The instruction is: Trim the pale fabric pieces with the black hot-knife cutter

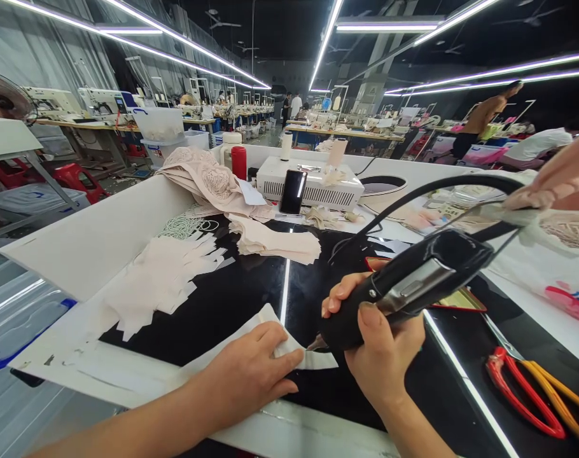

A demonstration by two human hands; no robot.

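My right hand (382, 356) is wrapped round a black corded hand tool (408, 280) with a silver lever along its side. Its narrow metal tip (317, 344) points down-left at a pale fabric piece (318, 360) on the glossy black tabletop (251, 292). Just left of the tip, my left hand (251, 359) presses that fabric down, fingers bent and close together on it. Whether the tip touches the cloth I cannot tell. A thick black cable (427, 186) arches up behind the tool.
A pile of cut pale fabric (160, 277) lies left; a fabric stack (275, 240) lies farther back. Behind stand a phone (292, 192) and white box (337, 181). Red-handled scissors (523, 388) and orange handles (557, 394) lie right. Another person's hand (551, 178) reaches in upper right.
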